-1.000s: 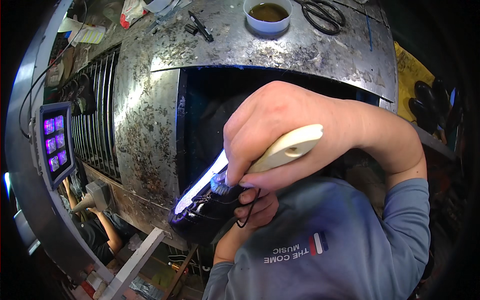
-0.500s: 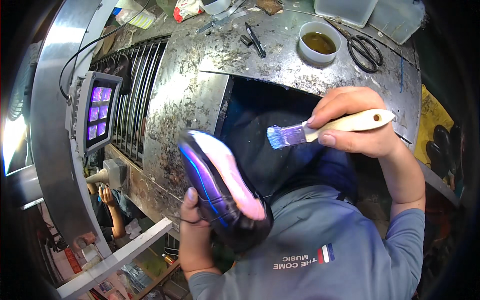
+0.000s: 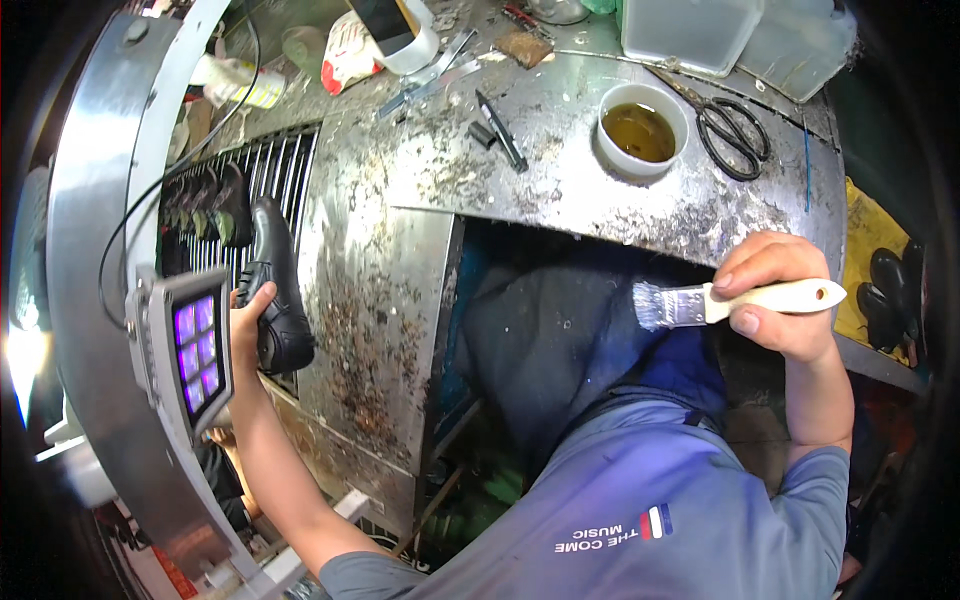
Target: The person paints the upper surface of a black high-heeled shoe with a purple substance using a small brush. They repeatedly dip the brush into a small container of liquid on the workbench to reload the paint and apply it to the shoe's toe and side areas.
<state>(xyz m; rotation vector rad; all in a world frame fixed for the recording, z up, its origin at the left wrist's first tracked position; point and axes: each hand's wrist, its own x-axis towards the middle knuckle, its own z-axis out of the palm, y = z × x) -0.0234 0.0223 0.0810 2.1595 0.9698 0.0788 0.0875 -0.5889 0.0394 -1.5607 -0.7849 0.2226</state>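
My left hand (image 3: 247, 325) reaches out to the far left, its thumb and fingers closed round a black shoe (image 3: 283, 290). The shoe is held at the edge of the metal slatted rack (image 3: 290, 150), toe end toward me. In front of my body on the right, my right hand (image 3: 775, 285) grips a paint brush (image 3: 690, 305) by its pale wooden handle. Wet-looking bristles point left, above my dark trousers. A white round tub (image 3: 605, 155) of yellow-brown liquid stands on the worn metal bench (image 3: 400, 170), beyond the right hand.
A lit purple lamp (image 3: 197, 345) on a metal post (image 3: 110, 300) stands close to my left forearm. More dark shoes (image 3: 215, 205) line the rack. Black scissors (image 3: 733, 135), a marker (image 3: 500, 130) and clear plastic bins (image 3: 690, 40) lie farther back.
My left hand has carried the shoe away from my lap, up and left to the rack, turning it. The brush in my right hand has moved right and slightly nearer me.
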